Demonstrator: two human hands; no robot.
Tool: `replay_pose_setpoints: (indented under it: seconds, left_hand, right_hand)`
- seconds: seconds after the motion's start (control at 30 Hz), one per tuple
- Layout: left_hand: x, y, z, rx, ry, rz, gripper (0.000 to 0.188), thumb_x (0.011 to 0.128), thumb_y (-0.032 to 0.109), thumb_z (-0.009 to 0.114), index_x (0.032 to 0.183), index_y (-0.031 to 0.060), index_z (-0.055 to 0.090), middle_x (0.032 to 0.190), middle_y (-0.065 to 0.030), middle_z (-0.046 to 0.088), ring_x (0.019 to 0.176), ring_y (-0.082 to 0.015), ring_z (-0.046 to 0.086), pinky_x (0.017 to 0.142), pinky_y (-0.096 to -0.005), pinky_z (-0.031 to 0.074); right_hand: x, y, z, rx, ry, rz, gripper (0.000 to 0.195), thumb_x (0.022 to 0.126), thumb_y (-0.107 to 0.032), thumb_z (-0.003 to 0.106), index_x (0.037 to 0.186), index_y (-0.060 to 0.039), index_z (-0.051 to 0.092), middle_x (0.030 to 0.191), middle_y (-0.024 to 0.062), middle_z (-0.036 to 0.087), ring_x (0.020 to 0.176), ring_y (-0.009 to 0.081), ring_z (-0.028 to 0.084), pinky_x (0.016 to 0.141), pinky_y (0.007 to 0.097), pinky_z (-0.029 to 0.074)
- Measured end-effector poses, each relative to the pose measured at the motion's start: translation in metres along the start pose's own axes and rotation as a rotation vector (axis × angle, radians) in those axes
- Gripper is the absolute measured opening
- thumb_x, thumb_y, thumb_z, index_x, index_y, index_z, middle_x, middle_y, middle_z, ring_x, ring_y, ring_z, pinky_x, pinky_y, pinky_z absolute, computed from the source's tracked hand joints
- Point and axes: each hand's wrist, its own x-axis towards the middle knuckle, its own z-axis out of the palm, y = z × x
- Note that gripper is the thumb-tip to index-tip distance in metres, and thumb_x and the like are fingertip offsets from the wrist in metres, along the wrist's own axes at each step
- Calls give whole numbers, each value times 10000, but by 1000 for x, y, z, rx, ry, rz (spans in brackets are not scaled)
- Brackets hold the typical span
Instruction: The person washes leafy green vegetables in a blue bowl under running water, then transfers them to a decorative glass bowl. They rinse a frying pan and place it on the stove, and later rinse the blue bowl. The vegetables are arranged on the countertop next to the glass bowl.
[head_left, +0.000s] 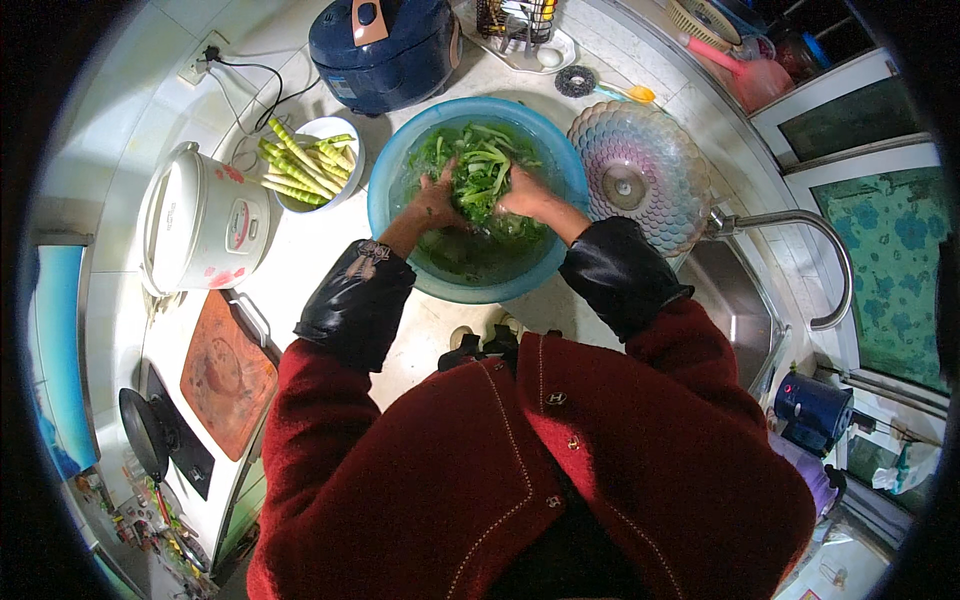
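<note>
A blue plastic basin (382, 247) of water stands on the counter before me. Leafy greens (481, 169) are bunched in its middle, partly above the water, with more leaves afloat around them. My left hand (437, 202) holds the bunch from the left, fingers spread and some tips hidden in water and leaves. From the right, my right hand (528, 195) grips the same bunch, its fingers partly covered by the stems. Black sleeve covers are on both forearms.
Left of the basin are a bowl (358, 161) of peeled bamboo shoots, a white rice cooker (214, 217) and a wooden cutting board (229, 367). A dark blue rice cooker (386, 64) stands behind. On the right, a scalloped glass bowl (637, 169) sits near the faucet (829, 232) and sink (720, 292).
</note>
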Motion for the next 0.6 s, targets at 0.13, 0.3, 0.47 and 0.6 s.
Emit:
replay_pose_setpoints:
  seconds: [0.13, 0.3, 0.47, 0.6]
  left_hand:
    - [1, 20, 1, -790, -151, 90, 842, 545, 168, 841, 1200, -7, 340, 1153, -131, 519, 1075, -225, 502, 952, -352, 392]
    - [-41, 63, -25, -1071, -11, 120, 699, 587, 36, 804, 1151, 15, 391, 1114, -93, 542, 1066, -200, 507, 927, -316, 419]
    - [-58, 84, -55, -900, 143, 270, 637, 606, 27, 784, 1131, 5, 424, 1091, -98, 564, 1019, -195, 537, 900, -319, 439]
    - [-73, 114, -95, -892, 255, 369, 552, 601, 56, 782, 1062, -9, 487, 1004, -98, 603, 917, -169, 573, 817, -285, 461]
  right_hand:
    - [-8, 6, 5, 553, 103, -4, 753, 611, -31, 641, 1305, -19, 349, 1197, 162, 495, 1074, 283, 497, 890, 340, 410]
    - [-34, -19, -6, 722, 170, -248, 655, 620, -6, 650, 1238, -9, 434, 1130, 103, 544, 1018, 208, 519, 882, 303, 413]
    - [-57, -44, -25, 762, 308, -436, 584, 627, -9, 653, 1184, 1, 477, 1083, 86, 575, 987, 186, 539, 881, 290, 412]
    - [-79, -77, -57, 756, 364, -540, 530, 620, -14, 632, 1135, 4, 510, 1023, 93, 599, 935, 183, 560, 838, 300, 440]
